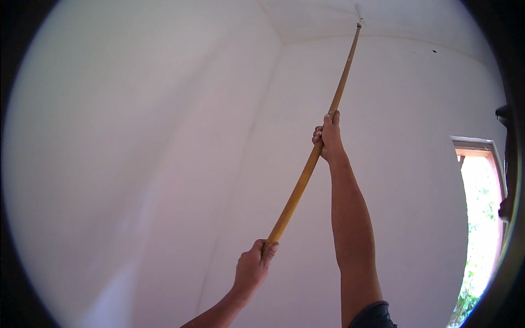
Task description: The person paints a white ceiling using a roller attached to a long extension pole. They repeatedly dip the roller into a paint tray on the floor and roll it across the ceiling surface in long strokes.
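Note:
A long yellow-brown pole [298, 191] slants up and away from me toward the ceiling. My left hand [255, 266] is closed round its lower end. Higher up, my right hand [329, 135] grips the same pole, with that arm stretched upward. At the pole's far tip is a small white paint roller [359, 12], held up at the ceiling [322, 16]. The roller is pale against the white behind it, so I cannot tell whether it touches the surface.
White walls [383, 109] meet in a corner left of the pole. To the right, a bright window opening [481, 208] shows green leaves outside. A dark object [508, 164] stands at the right rim. A small dark spot [435, 51] marks the far wall's upper part.

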`<state>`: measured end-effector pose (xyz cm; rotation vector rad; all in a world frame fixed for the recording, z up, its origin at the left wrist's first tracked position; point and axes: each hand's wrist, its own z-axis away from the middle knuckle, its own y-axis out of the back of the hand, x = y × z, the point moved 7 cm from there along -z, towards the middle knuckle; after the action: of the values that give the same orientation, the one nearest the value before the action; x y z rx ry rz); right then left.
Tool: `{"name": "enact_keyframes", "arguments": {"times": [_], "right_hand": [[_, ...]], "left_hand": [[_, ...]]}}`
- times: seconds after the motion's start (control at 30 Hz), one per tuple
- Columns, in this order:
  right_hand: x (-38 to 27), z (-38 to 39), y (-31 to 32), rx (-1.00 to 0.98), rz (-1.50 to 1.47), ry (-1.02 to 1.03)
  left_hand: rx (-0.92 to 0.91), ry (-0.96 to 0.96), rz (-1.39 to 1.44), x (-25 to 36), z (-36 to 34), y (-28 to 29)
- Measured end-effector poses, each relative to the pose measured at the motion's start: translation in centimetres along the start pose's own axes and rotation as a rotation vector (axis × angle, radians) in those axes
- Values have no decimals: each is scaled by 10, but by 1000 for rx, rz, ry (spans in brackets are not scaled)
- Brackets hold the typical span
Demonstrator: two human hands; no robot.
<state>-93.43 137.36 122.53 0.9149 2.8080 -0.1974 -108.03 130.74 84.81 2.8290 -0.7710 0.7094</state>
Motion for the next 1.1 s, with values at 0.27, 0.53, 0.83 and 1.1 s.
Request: {"name": "enact_keyframes", "arguments": {"times": [0.27, 0.53, 0.83, 1.1], "right_hand": [[-18, 9, -4, -90, -77, -26], [-16, 16, -6, -126, -129, -32], [-11, 19, -3, -149, -134, -18], [-10, 22, -3, -191, -180, -23]], "left_hand": [[129, 22, -56, 36, 39, -10], [191, 61, -104, 38, 51, -18], [242, 77, -108, 47, 58, -28], [275, 113, -69, 53, 69, -37]]}}
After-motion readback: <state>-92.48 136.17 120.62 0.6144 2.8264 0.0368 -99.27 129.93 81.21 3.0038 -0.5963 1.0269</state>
